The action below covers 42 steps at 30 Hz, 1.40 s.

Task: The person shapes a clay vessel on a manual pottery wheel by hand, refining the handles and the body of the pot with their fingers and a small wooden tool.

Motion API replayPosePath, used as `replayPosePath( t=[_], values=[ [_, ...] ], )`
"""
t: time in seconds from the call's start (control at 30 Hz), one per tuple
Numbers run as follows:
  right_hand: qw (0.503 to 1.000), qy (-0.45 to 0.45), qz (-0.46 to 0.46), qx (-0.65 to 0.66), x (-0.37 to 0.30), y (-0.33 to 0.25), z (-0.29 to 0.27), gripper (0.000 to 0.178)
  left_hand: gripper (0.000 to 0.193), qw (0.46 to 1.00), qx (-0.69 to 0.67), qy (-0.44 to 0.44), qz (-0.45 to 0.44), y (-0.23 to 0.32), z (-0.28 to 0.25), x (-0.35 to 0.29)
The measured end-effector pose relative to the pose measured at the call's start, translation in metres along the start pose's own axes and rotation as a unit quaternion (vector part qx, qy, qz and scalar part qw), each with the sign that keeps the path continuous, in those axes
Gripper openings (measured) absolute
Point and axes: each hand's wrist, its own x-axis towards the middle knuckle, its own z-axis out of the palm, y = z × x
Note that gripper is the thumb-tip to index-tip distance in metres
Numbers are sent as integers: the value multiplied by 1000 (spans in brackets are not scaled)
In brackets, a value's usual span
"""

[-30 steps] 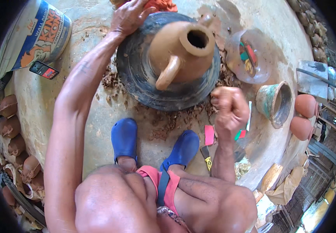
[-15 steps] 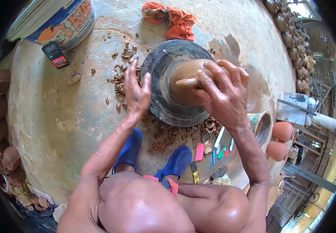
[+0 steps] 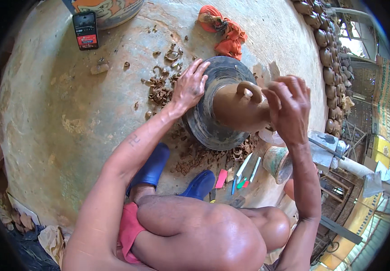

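Our left fingers (image 3: 192,68) rested loosely spread on the wheel (image 3: 199,128); whether our curled right fingers (image 3: 294,83) gripped, we couldn't tell. Between them stood the clay pot (image 3: 233,110), long axis rising toward the right ones. Beyond those, stacked pots (image 3: 325,58) edged the floor (image 3: 113,104).

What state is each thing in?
Dark round wheel: clay-smeared
Brown handled clay pot: on the wheel, mouth hidden
Brown clay shavings: scattered
Knotted orange cloth: bunched up
Black rectangular phone: screen lit
Left bare hand: fingers extended, at wheel's edge
Right bare hand: fingers bent, grip unclear
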Motion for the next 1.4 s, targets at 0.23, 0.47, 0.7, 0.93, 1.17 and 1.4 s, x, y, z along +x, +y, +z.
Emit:
replayPosePath(
  t=[0.23, 0.47, 0.7, 0.93, 1.17, 1.4],
  values=[
    [979, -161, -67, -103, -9, -26, 19, 62, 44, 998, -8, -55, 29, -15, 9, 28],
    [983, -162, 15, -82, -21, -49, 34, 77, 43, 998, -17, -52, 22, -14, 9, 25],
    [987, -141, 33, -74, -29, -57, 39, 81, 42, 999, -9, -23, 21, -9, 5, 16],
    [978, -144, 80, -130, -42, -69, 39, 86, 41, 1000, -4, 6, 15, -6, 4, 3],
    [985, -121, 45, -115, -44, -55, 34, 72, 40, 1000, -2, 17, 2, -2, 2, 0],
    [990, -104, 5, -92, -53, -42, 20, 61, 40, 1000, -2, 0, 3, -4, 3, 3]
  ],
)
